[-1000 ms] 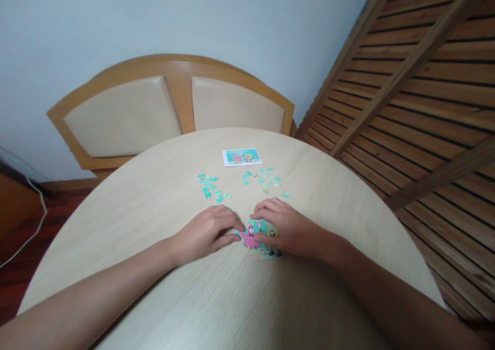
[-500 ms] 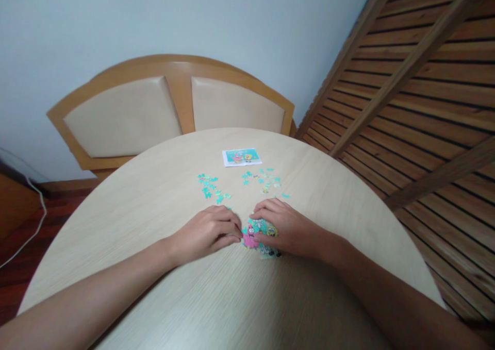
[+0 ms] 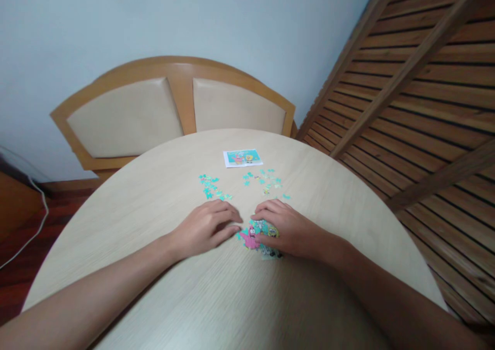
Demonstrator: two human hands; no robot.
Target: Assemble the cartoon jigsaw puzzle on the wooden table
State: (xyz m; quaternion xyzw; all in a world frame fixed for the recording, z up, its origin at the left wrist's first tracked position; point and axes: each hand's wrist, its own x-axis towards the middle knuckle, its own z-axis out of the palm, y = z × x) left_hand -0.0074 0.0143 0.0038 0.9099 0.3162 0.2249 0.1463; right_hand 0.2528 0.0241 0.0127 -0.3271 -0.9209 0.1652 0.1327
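Right hand (image 3: 288, 229) on joined puzzle pieces (image 3: 250, 240), left hand (image 3: 209, 226) just beside

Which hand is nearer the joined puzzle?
Right: the right hand rests on the joined puzzle; the left hand is beside its left edge, though whether it touches is unclear.

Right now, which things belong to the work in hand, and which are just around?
In use:
partly joined, pink and teal puzzle
loose teal pieces
probably the rectangular teal picture card
round pale table

Just around:
cream padded, wooden chair back
white cord
brown slatted wooden panel
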